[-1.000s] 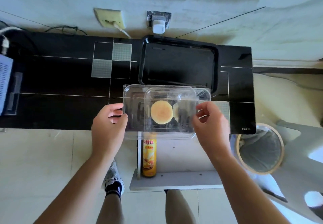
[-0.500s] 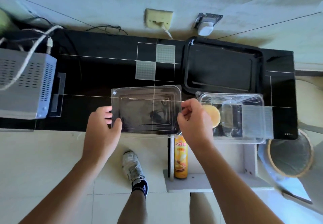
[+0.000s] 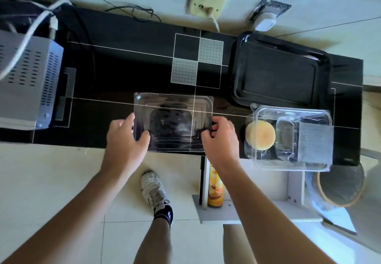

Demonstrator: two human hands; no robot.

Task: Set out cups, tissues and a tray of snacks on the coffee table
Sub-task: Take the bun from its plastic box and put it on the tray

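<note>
On the black table (image 3: 123, 74), the left hand (image 3: 125, 138) and right hand (image 3: 221, 138) pinch the clear lid (image 3: 173, 119) with curled fingers, while at three o'clock the snack box (image 3: 288, 138) sits open, the black tray (image 3: 278, 76) unfilled, cups and tissues unseen.

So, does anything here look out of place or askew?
Yes. The clear snack box juts over the table's near edge, and a yellow can stands below on the base plate.

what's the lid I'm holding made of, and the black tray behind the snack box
Lid: looks like thin clear moulded plastic; the table's white lines show through its stepped ridges. Black tray: glossy, with highlights along its rolled rim, probably plastic or lacquered; I can't tell which.
</note>
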